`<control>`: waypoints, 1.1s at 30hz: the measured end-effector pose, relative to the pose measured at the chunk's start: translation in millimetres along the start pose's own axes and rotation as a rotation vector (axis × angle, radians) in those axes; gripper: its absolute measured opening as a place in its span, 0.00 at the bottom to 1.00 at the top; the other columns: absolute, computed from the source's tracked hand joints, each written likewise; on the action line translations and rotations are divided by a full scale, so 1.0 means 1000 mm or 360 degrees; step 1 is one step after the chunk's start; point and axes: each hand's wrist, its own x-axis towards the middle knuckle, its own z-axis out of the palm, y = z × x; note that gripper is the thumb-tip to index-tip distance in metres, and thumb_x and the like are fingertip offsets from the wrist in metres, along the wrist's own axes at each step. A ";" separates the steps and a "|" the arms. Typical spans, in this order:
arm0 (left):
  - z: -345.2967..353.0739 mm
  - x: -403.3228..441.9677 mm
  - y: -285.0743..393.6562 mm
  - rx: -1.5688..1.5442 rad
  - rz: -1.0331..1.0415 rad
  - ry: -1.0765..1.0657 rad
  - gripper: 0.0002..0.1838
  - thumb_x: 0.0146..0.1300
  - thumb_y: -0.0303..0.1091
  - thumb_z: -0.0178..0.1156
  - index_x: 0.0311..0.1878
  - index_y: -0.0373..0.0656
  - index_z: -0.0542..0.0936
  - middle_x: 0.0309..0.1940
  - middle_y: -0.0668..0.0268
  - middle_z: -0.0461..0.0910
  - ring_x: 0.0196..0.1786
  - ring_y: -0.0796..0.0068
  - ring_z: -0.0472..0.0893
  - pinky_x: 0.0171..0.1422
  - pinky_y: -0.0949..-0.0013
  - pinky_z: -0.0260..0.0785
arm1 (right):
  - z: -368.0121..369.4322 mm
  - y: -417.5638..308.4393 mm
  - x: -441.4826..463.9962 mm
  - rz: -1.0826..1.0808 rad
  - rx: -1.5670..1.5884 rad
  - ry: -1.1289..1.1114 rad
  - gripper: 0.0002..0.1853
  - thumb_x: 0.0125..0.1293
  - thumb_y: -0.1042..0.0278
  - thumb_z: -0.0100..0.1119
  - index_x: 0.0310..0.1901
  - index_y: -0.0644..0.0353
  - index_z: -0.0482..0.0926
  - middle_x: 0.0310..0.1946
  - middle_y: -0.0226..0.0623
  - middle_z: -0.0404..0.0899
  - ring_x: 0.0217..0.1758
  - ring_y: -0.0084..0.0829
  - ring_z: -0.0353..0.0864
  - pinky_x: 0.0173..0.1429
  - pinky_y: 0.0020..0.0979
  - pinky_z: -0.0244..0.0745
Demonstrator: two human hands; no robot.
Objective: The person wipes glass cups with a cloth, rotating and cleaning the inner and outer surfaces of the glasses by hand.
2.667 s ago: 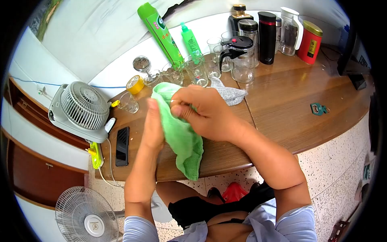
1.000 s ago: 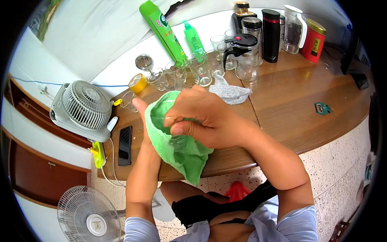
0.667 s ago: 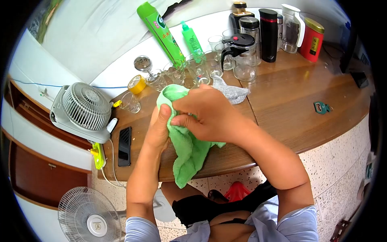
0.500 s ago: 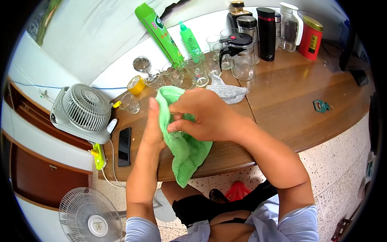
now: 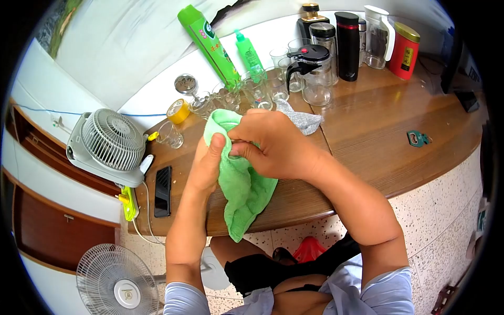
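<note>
A light green towel (image 5: 244, 197) is bunched between my two hands above the table's near edge, its loose end hanging down. My left hand (image 5: 206, 165) grips it from the left, thumb lying over the cloth and fingers hidden behind it. From the right, my right hand (image 5: 278, 142) pinches the fold, its thumb and fingers pushed into the upper opening. Whether anything is wrapped inside the towel, I cannot tell. Just behind my right hand lies a grey cloth (image 5: 302, 121) on the tabletop.
Several drinking glasses (image 5: 257, 97) stand behind my hands, near a glass teapot (image 5: 316, 86) with a black handle. Yellow tape (image 5: 178, 111), a lone glass (image 5: 170, 135), a phone (image 5: 163, 191) and a small fan (image 5: 113, 139) are leftward. A bottle opener (image 5: 418, 138) lies right.
My left thumb has folded from upright down over the towel's edge. The pinching fingers of my right hand have shifted slightly up and right, and the towel's opening has closed in somewhat.
</note>
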 end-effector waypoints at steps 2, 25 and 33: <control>0.002 -0.001 -0.002 -0.0249 -0.0100 0.0035 0.48 0.75 0.78 0.47 0.71 0.39 0.74 0.59 0.59 0.82 0.61 0.68 0.84 0.63 0.60 0.81 | 0.003 -0.001 0.000 0.0006 -0.0024 0.0008 0.04 0.60 0.72 0.75 0.34 0.58 0.87 0.27 0.39 0.80 0.37 0.45 0.80 0.44 0.45 0.76; -0.005 -0.004 0.011 -0.0308 -0.0115 0.0043 0.48 0.65 0.77 0.64 0.68 0.39 0.76 0.54 0.61 0.83 0.55 0.70 0.83 0.59 0.63 0.79 | 0.004 -0.003 -0.002 -0.0048 0.0048 -0.0103 0.09 0.58 0.69 0.79 0.40 0.55 0.88 0.33 0.31 0.82 0.42 0.36 0.81 0.65 0.40 0.64; -0.006 -0.007 0.015 -0.0871 -0.0067 0.0026 0.53 0.67 0.85 0.52 0.69 0.39 0.76 0.55 0.57 0.84 0.57 0.66 0.85 0.61 0.58 0.82 | -0.001 -0.001 0.003 -0.0108 0.0320 0.0050 0.07 0.60 0.73 0.77 0.39 0.54 0.89 0.34 0.30 0.83 0.44 0.34 0.82 0.71 0.41 0.63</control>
